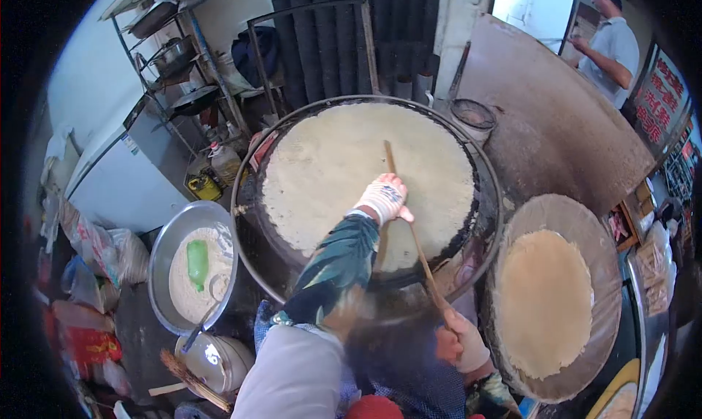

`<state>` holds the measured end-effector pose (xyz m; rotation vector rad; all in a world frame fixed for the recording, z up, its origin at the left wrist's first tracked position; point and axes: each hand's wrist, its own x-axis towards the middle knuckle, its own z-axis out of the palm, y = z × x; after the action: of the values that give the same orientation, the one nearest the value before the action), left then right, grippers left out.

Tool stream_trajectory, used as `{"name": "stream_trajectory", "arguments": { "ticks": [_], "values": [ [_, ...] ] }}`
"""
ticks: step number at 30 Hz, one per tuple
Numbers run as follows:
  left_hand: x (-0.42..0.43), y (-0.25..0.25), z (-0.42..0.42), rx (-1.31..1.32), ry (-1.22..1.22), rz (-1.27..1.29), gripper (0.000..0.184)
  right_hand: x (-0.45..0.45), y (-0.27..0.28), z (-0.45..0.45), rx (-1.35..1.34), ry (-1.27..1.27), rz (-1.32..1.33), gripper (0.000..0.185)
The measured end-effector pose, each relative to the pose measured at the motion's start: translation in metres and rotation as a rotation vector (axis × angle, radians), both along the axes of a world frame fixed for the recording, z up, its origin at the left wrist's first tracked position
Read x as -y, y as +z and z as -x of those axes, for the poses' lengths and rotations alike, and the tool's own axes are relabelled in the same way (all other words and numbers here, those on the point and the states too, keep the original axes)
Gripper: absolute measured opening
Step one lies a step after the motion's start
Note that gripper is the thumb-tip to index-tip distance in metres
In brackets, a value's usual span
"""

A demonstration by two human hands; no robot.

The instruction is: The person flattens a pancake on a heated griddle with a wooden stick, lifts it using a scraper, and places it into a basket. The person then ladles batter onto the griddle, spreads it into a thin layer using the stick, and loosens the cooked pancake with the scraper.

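Before me a thin pale layer of batter [314, 178] covers a large round griddle [479, 199] almost to its dark edge. A long wooden stick [420, 247] slants across it, from near the middle of the batter toward my body. My left hand [386, 198], in a white knit glove with the fingertips bare, is closed around the stick above the batter. Lower right, off the griddle's near rim, my right hand [462, 340], also gloved, grips the stick's near end. The stick's lower edge against the batter is partly hidden by my left hand and arm.
At left stands a metal basin [158, 262] of pale flour or batter with a green plastic scoop [197, 264]. A bucket [230, 364] with a straw brush is below it. At right, a round tray [610, 302] bears a flat pancake [548, 306]. A person [610, 53] stands behind a board [556, 104].
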<state>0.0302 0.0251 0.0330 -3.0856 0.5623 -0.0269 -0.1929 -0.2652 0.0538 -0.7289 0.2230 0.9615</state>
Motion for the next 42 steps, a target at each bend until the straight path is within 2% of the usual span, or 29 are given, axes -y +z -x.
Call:
{"name": "stream_trajectory", "arguments": {
  "ticks": [4,9,10,12,14,17,20,21,22,24,26,28,29,30,31,32,33,34,35,37,38,39,40,41,42],
  "values": [
    [-0.066,-0.005,0.004,0.004,0.112,0.010,0.081,-0.038,-0.003,-0.032,-0.049,0.133,-0.016,0.030],
    [-0.130,-0.020,0.048,0.113,0.206,0.044,0.080,-0.082,-0.005,-0.028,-0.015,0.237,-0.004,0.036],
    [-0.140,-0.018,0.061,0.174,0.220,0.065,0.080,-0.089,-0.007,-0.025,0.036,0.270,0.014,0.040],
    [-0.165,-0.018,0.090,0.138,0.242,0.044,0.082,-0.104,-0.010,-0.014,0.084,0.309,0.031,0.043],
    [-0.191,-0.030,0.129,0.305,0.255,0.062,0.086,-0.119,-0.017,0.002,0.240,0.374,0.263,0.051],
    [-0.213,-0.022,0.198,0.269,0.321,0.057,0.087,-0.132,-0.054,0.035,0.720,0.471,0.482,0.055],
    [-0.216,-0.046,0.285,0.347,0.330,-0.015,0.099,-0.129,-0.037,0.072,0.572,0.537,0.445,0.056],
    [-0.208,-0.057,0.304,0.359,0.378,-0.026,0.106,-0.117,-0.044,0.087,0.669,0.514,0.476,0.056],
    [-0.189,-0.042,0.310,0.350,0.413,-0.044,0.110,-0.108,-0.055,0.099,0.778,0.487,0.507,0.057],
    [-0.142,-0.017,0.302,0.359,0.339,0.047,0.110,-0.068,-0.068,0.129,0.769,0.408,0.602,0.056],
    [-0.077,0.012,0.261,0.303,0.166,0.239,0.104,-0.025,-0.064,0.150,0.771,0.361,0.716,0.056],
    [-0.018,0.015,0.202,0.366,-0.106,0.402,0.101,0.005,-0.044,0.163,0.494,0.034,0.917,0.057],
    [0.035,0.001,0.158,0.370,-0.225,0.390,0.101,0.015,-0.023,0.162,0.395,-0.095,0.925,0.058],
    [0.068,-0.009,0.128,0.366,-0.341,0.367,0.102,0.019,-0.007,0.159,0.290,-0.220,0.920,0.059],
    [0.071,-0.009,0.124,0.365,-0.338,0.380,0.102,0.026,-0.011,0.154,0.094,-0.143,0.841,0.048],
    [0.076,-0.010,0.120,0.157,-0.272,0.238,0.100,0.030,-0.012,0.153,0.095,-0.139,0.855,0.048],
    [0.079,-0.009,0.115,-0.052,-0.212,0.092,0.099,0.031,-0.012,0.151,-0.006,-0.118,0.552,0.057],
    [0.063,-0.007,0.117,-0.142,-0.182,0.216,0.093,0.029,-0.014,0.151,-0.107,-0.110,0.237,0.067],
    [0.047,-0.006,0.123,-0.104,-0.162,0.221,0.090,0.034,-0.013,0.143,-0.108,0.004,0.156,0.063],
    [0.010,-0.012,0.139,-0.038,-0.051,0.180,0.095,0.023,-0.013,0.126,-0.145,0.067,0.077,0.062],
    [-0.014,-0.029,0.148,0.097,-0.008,0.181,0.098,0.014,-0.014,0.118,-0.167,0.134,-0.005,0.060],
    [-0.036,-0.024,0.157,0.082,0.047,0.166,0.100,0.003,-0.013,0.109,-0.194,0.183,-0.046,0.060],
    [-0.059,-0.016,0.166,0.027,0.092,0.145,0.099,-0.013,-0.017,0.103,-0.189,0.194,-0.050,0.060],
    [-0.087,-0.028,0.181,0.126,0.121,0.134,0.096,-0.030,-0.025,0.101,-0.088,0.270,0.010,0.059],
    [-0.107,-0.015,0.195,0.126,0.167,0.076,0.093,-0.046,-0.032,0.097,0.014,0.344,0.071,0.058]
  ]
}}
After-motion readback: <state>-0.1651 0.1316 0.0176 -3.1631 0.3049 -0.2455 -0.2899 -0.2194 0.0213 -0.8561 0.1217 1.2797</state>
